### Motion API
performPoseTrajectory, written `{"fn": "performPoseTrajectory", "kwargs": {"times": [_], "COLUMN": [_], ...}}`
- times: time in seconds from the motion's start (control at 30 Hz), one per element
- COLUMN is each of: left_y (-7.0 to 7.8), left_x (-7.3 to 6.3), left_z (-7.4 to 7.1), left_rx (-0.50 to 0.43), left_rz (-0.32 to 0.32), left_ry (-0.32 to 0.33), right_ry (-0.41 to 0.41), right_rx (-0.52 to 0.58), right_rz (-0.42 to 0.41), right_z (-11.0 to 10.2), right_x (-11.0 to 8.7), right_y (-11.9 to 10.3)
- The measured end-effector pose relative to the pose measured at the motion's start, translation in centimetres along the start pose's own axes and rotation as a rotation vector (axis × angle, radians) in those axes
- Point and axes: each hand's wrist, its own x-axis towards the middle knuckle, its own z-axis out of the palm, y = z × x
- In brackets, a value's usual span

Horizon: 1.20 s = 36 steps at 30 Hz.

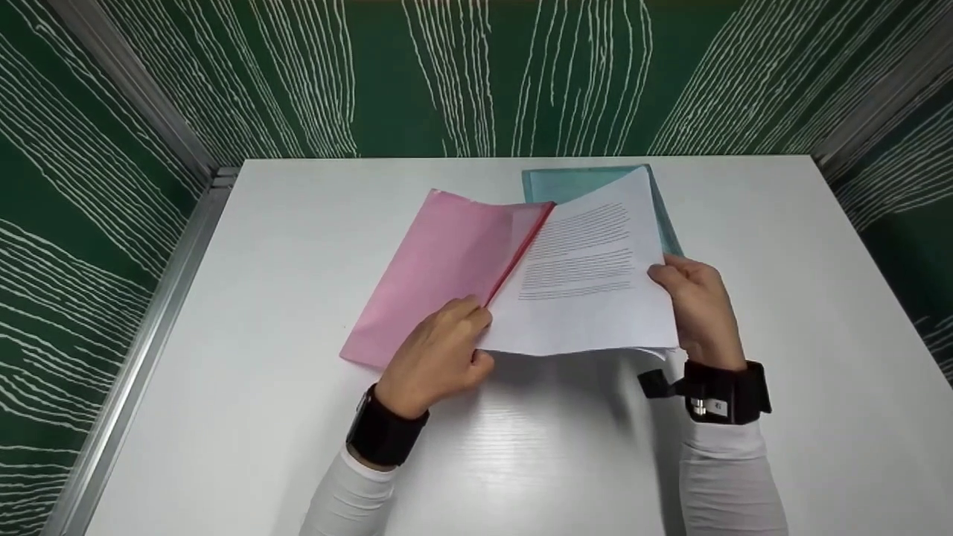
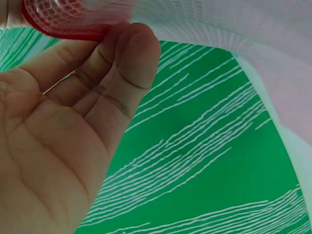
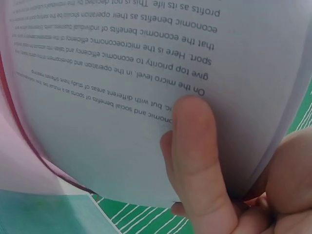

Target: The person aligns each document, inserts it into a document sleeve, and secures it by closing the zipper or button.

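In the head view a pink mesh file pouch (image 1: 417, 268) with a red edge lies tilted on the left. My left hand (image 1: 439, 353) pinches that red edge near its lower end; the left wrist view shows the fingertips (image 2: 139, 44) at the red rim. A few white printed sheets (image 1: 581, 313) reach from the red edge to the right, and a strip of them seems to show through the pink mesh. My right hand (image 1: 700, 305) grips the sheets at their right side, its thumb (image 3: 195, 151) on the printed face.
A teal file pouch (image 1: 577, 182) lies behind the sheets, partly covered by them. All this is on a white table (image 1: 260, 298). Green walls with white streaks (image 1: 387, 89) and metal rails (image 1: 149, 335) border the table.
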Motion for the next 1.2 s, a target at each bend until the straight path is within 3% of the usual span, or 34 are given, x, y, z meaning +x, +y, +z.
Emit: {"fn": "performPoseTrajectory", "kwargs": {"times": [0.3, 0.4, 0.57, 0.83, 1.2], "left_y": [-0.3, -0.3, 0.0, 1.2, 1.1], "left_x": [-0.1, 0.1, 0.3, 0.2, 0.4], "left_z": [-0.3, -0.2, 0.1, 0.7, 1.1], "left_rx": [-0.068, -0.090, -0.077, -0.009, 0.002], "left_rz": [0.028, 0.024, -0.046, -0.188, -0.209], "left_ry": [-0.038, -0.022, 0.012, -0.021, 0.085], "right_ry": [0.002, -0.004, -0.015, -0.082, -0.172], "right_rx": [-0.121, -0.141, -0.108, -0.058, -0.021], "right_rz": [-0.059, -0.073, -0.086, -0.119, -0.154], "right_z": [0.3, 0.5, 0.6, 1.0, 1.4], "right_x": [0.1, 0.1, -0.2, -0.5, -0.6], "right_y": [0.0, -0.1, -0.1, -0.4, -0.3]}}
